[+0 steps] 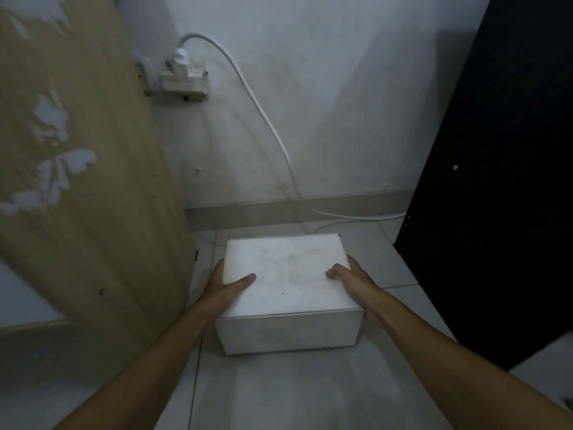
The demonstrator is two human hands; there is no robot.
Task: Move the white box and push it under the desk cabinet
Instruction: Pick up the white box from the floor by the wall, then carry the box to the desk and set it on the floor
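Both hands, left [228,288] and right [352,282], are clasping the white rectangular cardboard box [288,293] on the tiled floor, apparently short of the wall; keeping the grip level should help it slide straight.

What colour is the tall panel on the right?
Black: the tall flat panel on the right, seen in the head view.

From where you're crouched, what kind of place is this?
Probably the floor space under a desk in a home or office room. A worn wooden panel stands on the left and a black panel on the right, with a tiled floor between them and a wall socket with a white cable.
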